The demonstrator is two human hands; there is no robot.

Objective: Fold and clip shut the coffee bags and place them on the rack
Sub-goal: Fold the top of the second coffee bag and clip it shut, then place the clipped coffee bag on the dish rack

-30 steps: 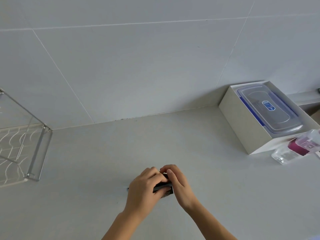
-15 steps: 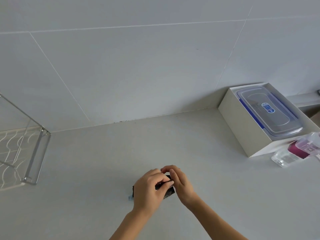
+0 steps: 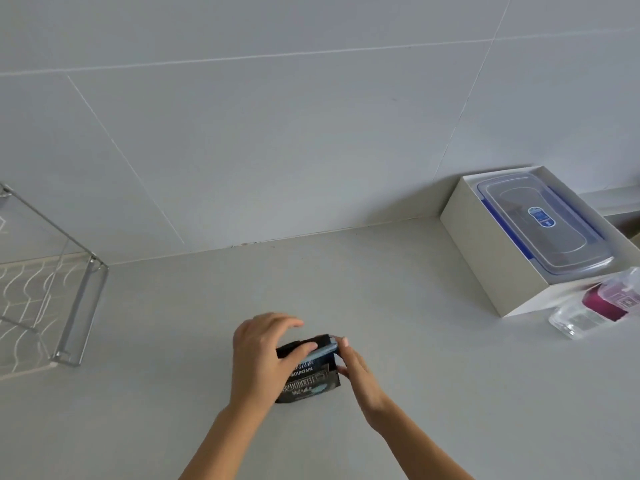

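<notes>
A small black coffee bag with white lettering stands on the grey counter near the front middle. Its top is folded over, and a light blue clip sits across the fold. My left hand wraps the bag's left side, with the thumb pressing on the clip. My right hand pinches the clip's right end and the bag's right edge. The wire rack stands at the far left, well apart from the bag.
A white box holding a clear container with a blue-trimmed lid sits at the back right. In front of it lies a clear plastic packet with something magenta inside. A tiled wall rises behind the counter.
My hands have parted a little, so the bag's front and the blue clip now show. The view has shifted slightly, bringing the rack further in from the left.
</notes>
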